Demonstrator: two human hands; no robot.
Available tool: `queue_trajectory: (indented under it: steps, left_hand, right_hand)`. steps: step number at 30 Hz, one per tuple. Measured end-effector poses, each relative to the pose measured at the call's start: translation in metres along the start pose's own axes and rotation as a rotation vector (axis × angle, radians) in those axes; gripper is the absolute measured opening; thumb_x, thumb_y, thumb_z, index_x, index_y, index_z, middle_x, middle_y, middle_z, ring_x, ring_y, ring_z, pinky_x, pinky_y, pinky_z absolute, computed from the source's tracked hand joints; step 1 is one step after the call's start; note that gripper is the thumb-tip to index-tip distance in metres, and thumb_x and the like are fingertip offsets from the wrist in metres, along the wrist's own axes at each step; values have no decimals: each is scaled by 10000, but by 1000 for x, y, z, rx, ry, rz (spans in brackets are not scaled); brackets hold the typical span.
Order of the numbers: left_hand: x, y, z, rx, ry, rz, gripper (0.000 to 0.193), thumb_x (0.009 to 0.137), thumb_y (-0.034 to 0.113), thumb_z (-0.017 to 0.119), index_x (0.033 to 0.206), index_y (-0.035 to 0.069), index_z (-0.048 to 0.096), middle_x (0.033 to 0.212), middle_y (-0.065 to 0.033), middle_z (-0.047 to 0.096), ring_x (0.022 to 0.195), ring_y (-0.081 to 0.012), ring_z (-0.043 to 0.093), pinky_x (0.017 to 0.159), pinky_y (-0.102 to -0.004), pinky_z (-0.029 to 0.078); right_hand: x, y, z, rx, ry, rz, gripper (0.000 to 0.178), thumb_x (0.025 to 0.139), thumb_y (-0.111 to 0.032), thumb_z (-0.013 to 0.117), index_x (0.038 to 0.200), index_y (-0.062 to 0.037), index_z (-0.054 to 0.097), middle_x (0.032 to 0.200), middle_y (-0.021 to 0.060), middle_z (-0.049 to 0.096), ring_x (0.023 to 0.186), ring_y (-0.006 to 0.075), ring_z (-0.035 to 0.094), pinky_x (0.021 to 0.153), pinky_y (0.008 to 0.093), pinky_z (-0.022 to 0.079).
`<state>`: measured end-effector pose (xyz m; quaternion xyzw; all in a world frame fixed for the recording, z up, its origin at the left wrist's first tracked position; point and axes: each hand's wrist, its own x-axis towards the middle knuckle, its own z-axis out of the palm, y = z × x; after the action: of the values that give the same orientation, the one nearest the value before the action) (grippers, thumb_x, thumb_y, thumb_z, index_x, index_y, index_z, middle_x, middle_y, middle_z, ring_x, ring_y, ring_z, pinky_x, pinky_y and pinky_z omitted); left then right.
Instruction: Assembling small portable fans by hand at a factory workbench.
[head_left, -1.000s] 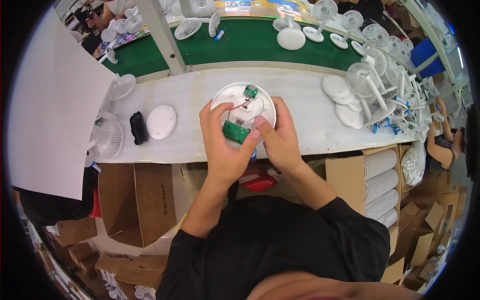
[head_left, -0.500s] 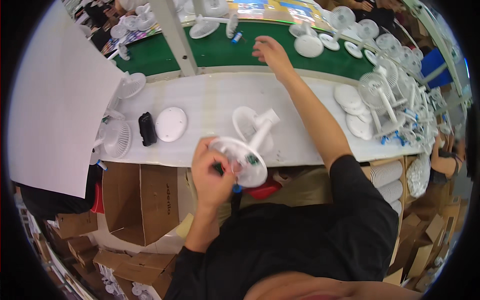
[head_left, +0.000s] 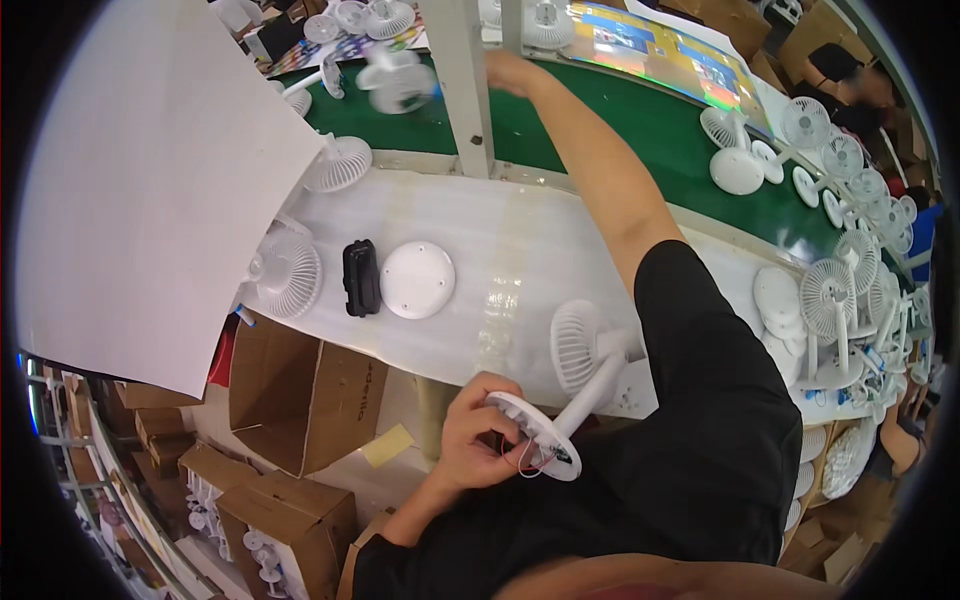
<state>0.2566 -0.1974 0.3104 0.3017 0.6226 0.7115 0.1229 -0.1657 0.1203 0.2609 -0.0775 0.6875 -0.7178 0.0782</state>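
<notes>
My left hand [head_left: 478, 432] is closed on the rim of a white desk fan's open round base [head_left: 545, 440], with thin wires hanging from its inside. The fan's stem [head_left: 592, 395] slants up to the ribbed fan head [head_left: 577, 348], at the front of the white worktop. My right hand [head_left: 512, 75] reaches far over the green belt, and its fingers are hidden behind the upright metal post [head_left: 460, 90]. Just left of that post is another white fan [head_left: 397, 82], smeared by motion; whether my right hand touches it is hidden.
A black case [head_left: 361, 278] and a white round base cover [head_left: 418, 280] lie on the worktop [head_left: 510, 240]. Stacked covers [head_left: 778, 300] and several fans [head_left: 830, 295] crowd the right. At left hang a large white sheet [head_left: 160, 180] and an open carton [head_left: 305, 400] below it.
The view has shifted. My right hand has moved left behind the post, and the far fan now appears left of it. The held base has tipped and come closer to my body.
</notes>
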Motion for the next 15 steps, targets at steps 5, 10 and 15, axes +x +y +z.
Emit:
queue_trajectory:
  steps: [5,10,15]
  left_hand:
    - [17,19,14,290,70,128,170,594,76,768,723,93,658,1047,-130,563,910,-254,536,756,-340,457]
    - [30,43,31,268,48,103,102,657,31,637,749,71,624,1149,-183,536,1078,-335,507,889,-358,417]
    - [52,34,73,144,34,224,108,751,19,576,856,41,583,1189,-201,525,1096,-315,495,912,-337,388]
  right_hand:
    - [-122,-75,-2,-140,307,42,308,929,-212,576,1147,-8,650,1103,115,646,975,203,611,855,297,494]
    - [-349,-125,60,-181,317,-93,259,927,-106,551,1127,41,623,1018,133,661,887,204,639,844,272,506]
    - [-492,-136,173,-354,644,-344,237,857,-89,623,1075,-13,678,1109,112,607,985,222,577,868,298,465]
